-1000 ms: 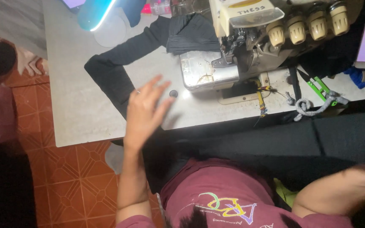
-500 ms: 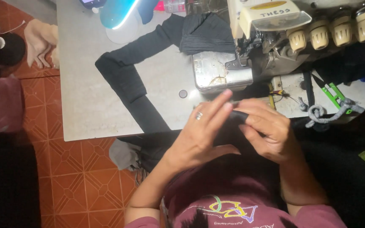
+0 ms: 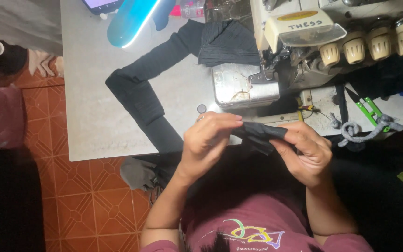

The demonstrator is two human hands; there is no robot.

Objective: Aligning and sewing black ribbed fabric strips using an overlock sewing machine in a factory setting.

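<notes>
Left hand (image 3: 211, 137) and right hand (image 3: 304, 151) both pinch a small folded black fabric piece (image 3: 260, 133), held at the table edge (image 3: 94, 151), at 6 o'clock from the overlock machine (image 3: 304, 46). Judged best practice: align edges flush, keep the fold taut.

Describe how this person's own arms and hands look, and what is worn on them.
Both forearms are bare from wrist to above the elbow. Short maroon sleeves of a T-shirt cover only the upper arms; the shirt's chest carries a multicoloured outlined design. The left hand has a small ring on one finger. The right hand shows no ring, watch or glove. No bracelets or wrist straps show on either arm.
</notes>
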